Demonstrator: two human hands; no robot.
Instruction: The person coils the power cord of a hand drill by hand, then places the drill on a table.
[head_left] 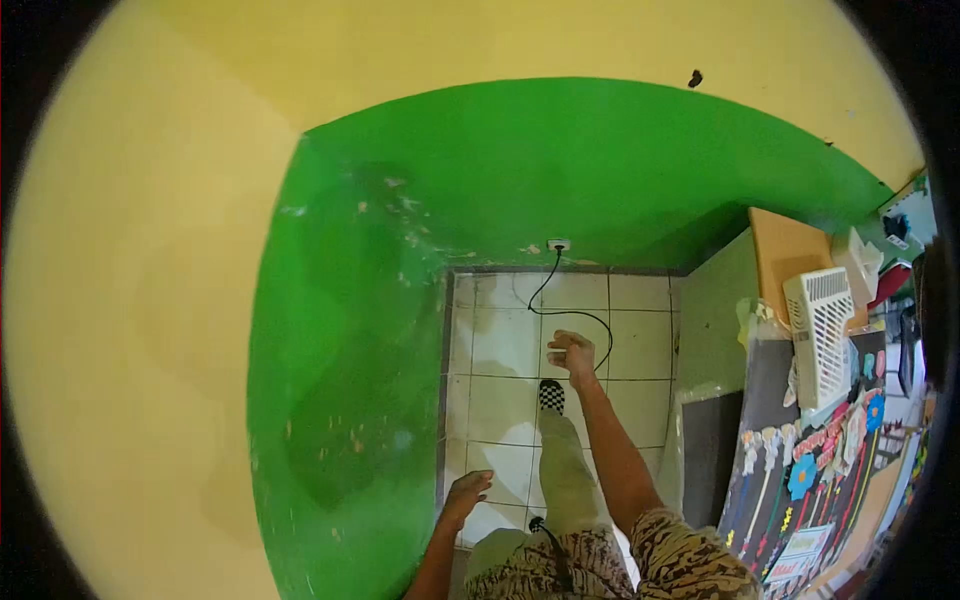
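My right hand (pixel 573 354) is stretched out over the tiled floor, its fingers loosely bent and apart, with nothing seen in them. Close beside its wrist passes a black power cord (pixel 570 313). The cord's plug sits in a white wall outlet (pixel 559 244), and its other end is lost behind my forearm. Lower and to the left, my left hand (pixel 468 494) hangs near the green wall with fingers loosely extended and holding nothing visible. One checkered shoe (pixel 551 396) is forward on the floor between my hands.
A green and yellow wall (pixel 350 300) with chipped paint rises ahead and at the left. At the right, a cabinet (pixel 725 290) carries a white slotted plastic basket (pixel 820 335). A dark board (pixel 790 480) with colourful paper decorations leans there.
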